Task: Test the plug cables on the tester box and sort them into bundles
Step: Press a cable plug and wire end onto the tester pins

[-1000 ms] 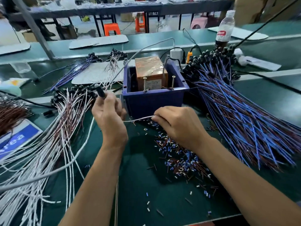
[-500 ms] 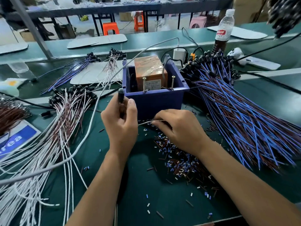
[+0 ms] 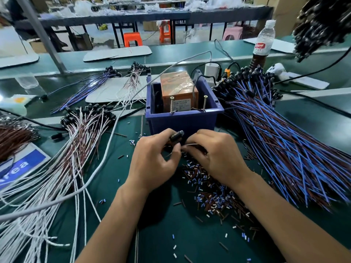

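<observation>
My left hand [image 3: 153, 160] grips a black plug [image 3: 177, 136] of a cable just in front of the blue tester box [image 3: 182, 118]. Close beside it, my right hand [image 3: 214, 156] pinches the thin wire ends [image 3: 190, 145] of that cable. Inside the box stands an orange transformer [image 3: 178, 90], and two upright screws [image 3: 204, 103] stick up at its front rim. A big fan of white-and-brown plug cables [image 3: 72, 149] lies to the left. To the right lies a big fan of blue-and-brown cables [image 3: 284, 149].
Cut insulation bits [image 3: 209, 190] litter the green mat under my right wrist. A grey cord [image 3: 106, 149] arcs from the left to a white adapter [image 3: 211, 70]. A bottle [image 3: 263, 42] stands at the back right; smaller bundles [image 3: 91, 88] lie behind. A black plug cluster [image 3: 322, 23] hangs top right.
My left hand carried the black plug rightward from the white-cable pile to the front of the box, meeting my right hand, which stayed near the box pinching the wire ends.
</observation>
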